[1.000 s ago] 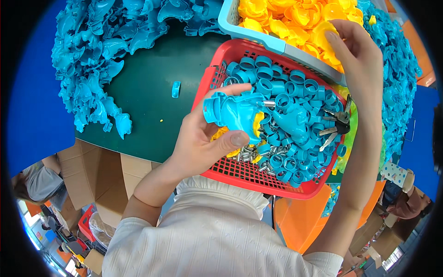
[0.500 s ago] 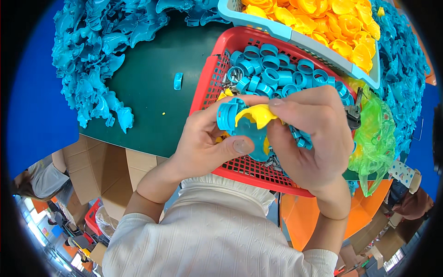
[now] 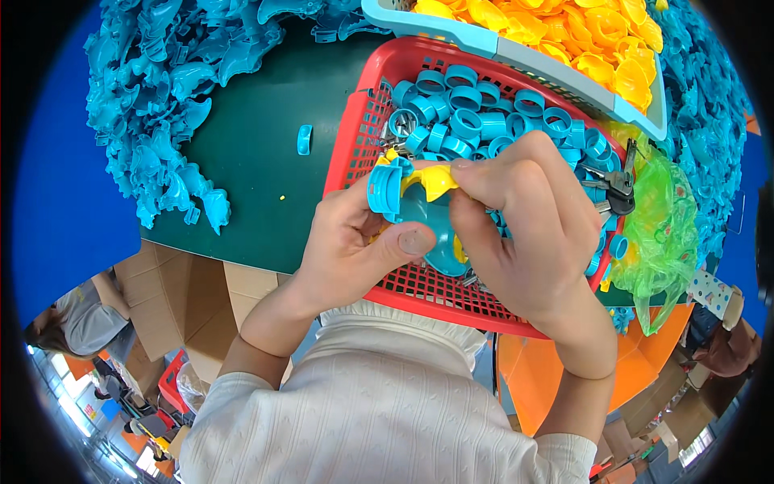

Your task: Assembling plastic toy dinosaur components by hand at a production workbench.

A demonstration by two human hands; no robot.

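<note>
My left hand (image 3: 343,242) is closed round a blue plastic part (image 3: 385,192) with a ring-like collar at its left and a hollow, curved body. Thumb and fingers of my right hand (image 3: 536,234) pinch a curved yellow plastic piece (image 3: 436,182), which sits against the blue part's upper edge. Whether the two are joined I cannot tell. Both hands are above the near side of a red basket (image 3: 348,141). Blue rings (image 3: 466,123) and small metal pieces lie in that basket, partly hidden by my hands.
Beyond it stands a light-blue basket (image 3: 484,44) of yellow shells (image 3: 556,32). Blue moulded parts are heaped at left (image 3: 153,105) and right (image 3: 709,105). A black-handled metal tool (image 3: 619,192) rests at the red basket's right rim, beside a green plastic bag (image 3: 665,218). A loose blue piece (image 3: 304,139) lies on the table.
My hands and the held pieces have shifted slightly left and up. More of the black-handled tool and the rings beside my right hand now shows. The grips look the same.
</note>
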